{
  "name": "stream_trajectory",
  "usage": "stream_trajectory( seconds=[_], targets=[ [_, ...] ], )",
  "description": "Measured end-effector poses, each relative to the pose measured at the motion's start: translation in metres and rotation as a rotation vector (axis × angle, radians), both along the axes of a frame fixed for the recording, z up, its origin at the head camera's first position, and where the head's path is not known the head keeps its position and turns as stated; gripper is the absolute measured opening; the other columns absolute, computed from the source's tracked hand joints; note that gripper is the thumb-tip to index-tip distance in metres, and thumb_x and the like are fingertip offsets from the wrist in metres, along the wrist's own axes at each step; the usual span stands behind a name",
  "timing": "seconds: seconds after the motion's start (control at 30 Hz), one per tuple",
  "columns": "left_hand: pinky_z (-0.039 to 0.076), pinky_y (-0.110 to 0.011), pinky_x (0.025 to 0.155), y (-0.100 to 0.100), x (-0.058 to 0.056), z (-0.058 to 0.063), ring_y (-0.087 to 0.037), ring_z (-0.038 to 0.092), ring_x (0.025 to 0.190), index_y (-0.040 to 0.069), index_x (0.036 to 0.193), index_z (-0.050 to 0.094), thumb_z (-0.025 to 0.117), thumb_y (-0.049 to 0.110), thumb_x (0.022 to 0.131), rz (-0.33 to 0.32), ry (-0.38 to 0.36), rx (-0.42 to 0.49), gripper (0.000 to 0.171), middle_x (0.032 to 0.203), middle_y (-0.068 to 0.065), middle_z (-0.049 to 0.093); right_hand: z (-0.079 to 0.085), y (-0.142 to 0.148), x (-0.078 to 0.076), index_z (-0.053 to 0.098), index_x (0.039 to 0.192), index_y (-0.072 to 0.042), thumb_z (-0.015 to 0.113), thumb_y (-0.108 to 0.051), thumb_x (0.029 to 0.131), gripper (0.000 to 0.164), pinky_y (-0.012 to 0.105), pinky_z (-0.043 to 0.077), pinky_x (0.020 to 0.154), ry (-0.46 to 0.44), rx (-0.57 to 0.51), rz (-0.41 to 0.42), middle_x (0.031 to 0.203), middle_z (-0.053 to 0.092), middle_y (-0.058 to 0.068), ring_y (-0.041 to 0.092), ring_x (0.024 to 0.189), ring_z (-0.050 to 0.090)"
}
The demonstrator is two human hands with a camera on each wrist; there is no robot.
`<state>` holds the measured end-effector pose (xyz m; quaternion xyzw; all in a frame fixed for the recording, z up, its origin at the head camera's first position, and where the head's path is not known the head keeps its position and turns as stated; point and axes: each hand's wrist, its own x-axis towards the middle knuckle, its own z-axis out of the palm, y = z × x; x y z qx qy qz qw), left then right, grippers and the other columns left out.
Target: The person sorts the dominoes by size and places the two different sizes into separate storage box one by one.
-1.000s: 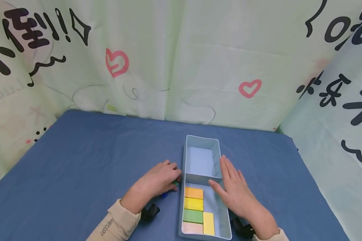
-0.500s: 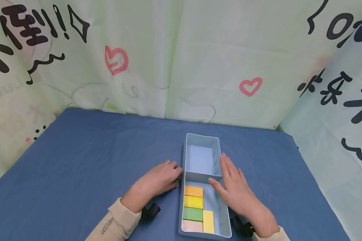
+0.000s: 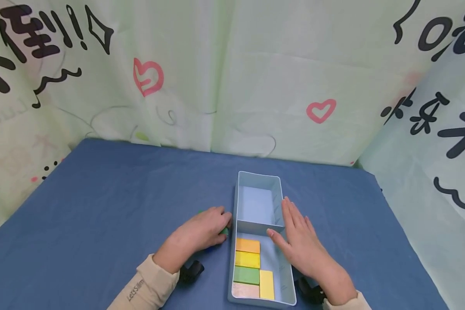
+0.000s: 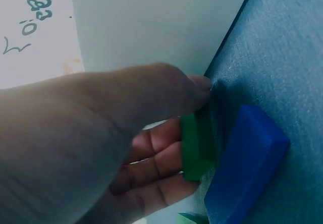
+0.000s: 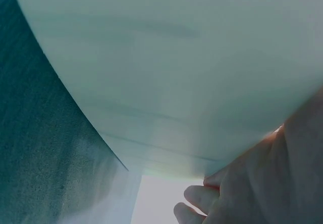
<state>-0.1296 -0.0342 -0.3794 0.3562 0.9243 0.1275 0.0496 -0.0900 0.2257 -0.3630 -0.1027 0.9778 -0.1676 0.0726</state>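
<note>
My left hand (image 3: 199, 230) is just left of the pale blue two-compartment box (image 3: 232, 258). In the left wrist view its thumb and fingers pinch a green block (image 4: 197, 146) close to the box's outer wall. A dark blue block (image 4: 247, 163) lies on the cloth beneath that hand. Part of another green piece (image 4: 194, 218) shows at that view's bottom edge. My right hand (image 3: 308, 249) rests along the box's right side with straight fingers, its thumb reaching over the rim. The right wrist view shows mostly the box's outer wall (image 5: 151, 82).
In the near compartment lie an orange block (image 3: 248, 246), a bright yellow block (image 3: 247, 259), a green block (image 3: 246, 275), a pink block (image 3: 246, 290) and an upright pale yellow block (image 3: 266, 284). A dark blue cloth (image 3: 120, 206) covers the table. Printed curtains (image 3: 255, 77) surround it.
The blue block that showed below my left hand is now mostly hidden in the head view. A green sliver shows beyond that hand. My right hand stays in place.
</note>
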Motion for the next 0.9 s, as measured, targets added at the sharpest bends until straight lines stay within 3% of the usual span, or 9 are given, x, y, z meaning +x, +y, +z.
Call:
stream_trajectory(
  seconds=[0.6, 0.9],
  targets=[
    [0.039, -0.025, 0.064, -0.0013, -0.0029, 0.0012, -0.012, 0.043, 0.073, 0.013, 0.097, 0.057, 0.072, 0.017, 0.091, 0.036, -0.052, 0.046, 0.016, 0.085, 0.001, 0.048, -0.0003, -0.0002, 0.0013, 0.0, 0.159, -0.007, 0.037, -0.065, 0.099, 0.091, 0.068, 0.011, 0.117, -0.02, 0.004, -0.003, 0.167, 0.003, 0.015, 0.039, 0.153, 0.009],
    [0.04, -0.026, 0.066, -0.0055, -0.004, 0.0065, -0.013, 0.044, 0.076, 0.013, 0.1, 0.056, 0.073, 0.016, 0.089, 0.063, -0.022, 0.107, 0.02, 0.088, 0.001, 0.049, 0.0003, -0.0001, 0.0007, 0.0, 0.159, -0.008, 0.037, -0.064, 0.099, 0.09, 0.067, 0.011, 0.117, -0.005, 0.002, -0.004, 0.167, 0.004, 0.014, 0.039, 0.153, 0.009]
  ],
)
